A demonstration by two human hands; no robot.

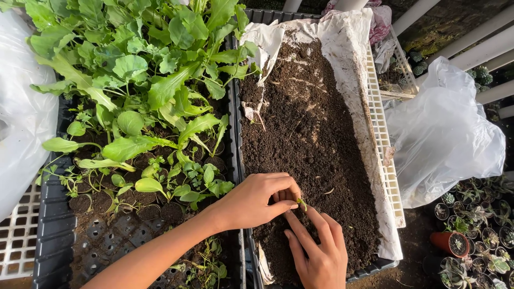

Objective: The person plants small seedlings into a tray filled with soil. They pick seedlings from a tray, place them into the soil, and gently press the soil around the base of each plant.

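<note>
While the left hand (256, 200) pinches a tiny green seedling (302, 203) between thumb and fingertips, the plant stands just above the dark soil (308, 134) near the front of the lined crate (381, 126). The right hand (317, 250) lies just below it, fingers close together and pressed into the soil at the seedling's base. A black tray of leafy young plants (139, 96) sits beside the crate.

Dark crumbly matt soil (310, 134), crinkled white plastic liner (350, 43), rigid white plastic lattice crate (381, 128), black plastic seedling tray (51, 225), smooth glossy green leaves (166, 88), translucent shiny plastic bag (444, 134)
</note>
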